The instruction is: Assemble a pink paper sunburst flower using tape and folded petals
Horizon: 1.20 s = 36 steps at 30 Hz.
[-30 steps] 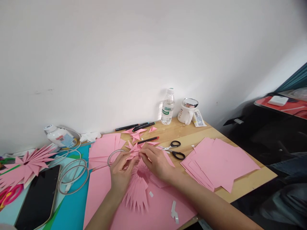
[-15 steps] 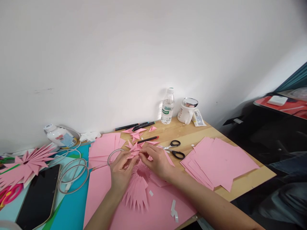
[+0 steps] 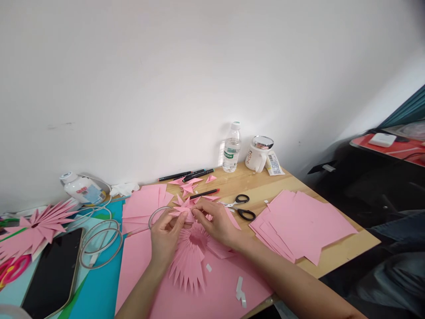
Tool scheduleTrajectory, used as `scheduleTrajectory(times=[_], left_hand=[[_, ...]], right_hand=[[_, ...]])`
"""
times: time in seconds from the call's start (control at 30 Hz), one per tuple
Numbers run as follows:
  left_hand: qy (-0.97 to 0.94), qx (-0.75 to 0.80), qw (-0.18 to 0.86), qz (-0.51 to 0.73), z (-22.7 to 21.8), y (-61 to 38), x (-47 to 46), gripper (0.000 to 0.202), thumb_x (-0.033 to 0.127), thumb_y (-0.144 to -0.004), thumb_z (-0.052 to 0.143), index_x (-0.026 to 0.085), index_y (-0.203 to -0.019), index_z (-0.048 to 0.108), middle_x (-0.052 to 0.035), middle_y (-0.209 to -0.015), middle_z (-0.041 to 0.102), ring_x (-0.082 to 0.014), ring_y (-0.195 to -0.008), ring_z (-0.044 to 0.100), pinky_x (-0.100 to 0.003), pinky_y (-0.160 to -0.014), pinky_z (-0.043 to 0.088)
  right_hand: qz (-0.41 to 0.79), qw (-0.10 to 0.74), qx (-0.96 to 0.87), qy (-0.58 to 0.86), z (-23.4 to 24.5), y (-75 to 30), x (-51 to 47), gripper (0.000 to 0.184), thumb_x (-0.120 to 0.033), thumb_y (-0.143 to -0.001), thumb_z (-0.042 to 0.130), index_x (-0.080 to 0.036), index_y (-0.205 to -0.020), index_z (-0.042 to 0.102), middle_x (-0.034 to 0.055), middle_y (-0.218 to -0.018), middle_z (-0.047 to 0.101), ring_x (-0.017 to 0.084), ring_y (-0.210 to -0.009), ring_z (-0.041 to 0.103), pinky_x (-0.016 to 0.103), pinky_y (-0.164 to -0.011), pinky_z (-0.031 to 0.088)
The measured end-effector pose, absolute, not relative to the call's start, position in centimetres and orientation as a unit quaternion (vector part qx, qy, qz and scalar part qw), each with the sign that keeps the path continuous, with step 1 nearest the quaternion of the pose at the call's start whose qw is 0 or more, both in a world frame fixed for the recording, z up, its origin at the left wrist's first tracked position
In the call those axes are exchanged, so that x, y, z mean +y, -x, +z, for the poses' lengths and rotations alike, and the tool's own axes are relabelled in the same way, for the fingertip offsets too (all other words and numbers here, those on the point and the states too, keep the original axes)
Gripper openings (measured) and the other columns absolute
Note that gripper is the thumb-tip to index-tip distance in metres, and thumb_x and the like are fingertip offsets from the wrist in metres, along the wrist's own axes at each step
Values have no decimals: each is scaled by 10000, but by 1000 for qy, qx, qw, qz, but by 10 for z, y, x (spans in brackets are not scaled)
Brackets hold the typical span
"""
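Both hands, left (image 3: 165, 237) and right (image 3: 217, 223), pinch a small pink folded paper petal (image 3: 182, 212) above the spiky, fan-pleated pink paper flower (image 3: 192, 257).

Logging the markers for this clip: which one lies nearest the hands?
The red-tipped marker, lying alone just beyond the right hand; the other markers lie bunched together farther back by the wall.

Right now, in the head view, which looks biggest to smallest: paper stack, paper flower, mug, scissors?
1. paper stack
2. paper flower
3. mug and scissors: about alike; the mug stands farther off, so I won't rank them.
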<state>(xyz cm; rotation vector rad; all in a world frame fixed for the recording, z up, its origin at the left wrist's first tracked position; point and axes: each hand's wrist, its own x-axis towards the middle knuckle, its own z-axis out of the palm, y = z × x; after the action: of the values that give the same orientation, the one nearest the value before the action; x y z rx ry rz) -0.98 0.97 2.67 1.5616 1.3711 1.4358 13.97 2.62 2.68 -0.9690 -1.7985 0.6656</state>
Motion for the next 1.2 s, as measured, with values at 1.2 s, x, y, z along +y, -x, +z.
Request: scheduleTrajectory(times=[1.2], left_hand=[[-624,477,253,565,21,8,7,106,276,-753,663,195,-697,699,-23,-775,624,-143,-672,625,-242,-561,565]], right_hand=[[322,494,-701,401,19,-137,29,137,-173,-755,552,-153,-620,562,-8,-583,570,86,-552,482,190,-517,374]])
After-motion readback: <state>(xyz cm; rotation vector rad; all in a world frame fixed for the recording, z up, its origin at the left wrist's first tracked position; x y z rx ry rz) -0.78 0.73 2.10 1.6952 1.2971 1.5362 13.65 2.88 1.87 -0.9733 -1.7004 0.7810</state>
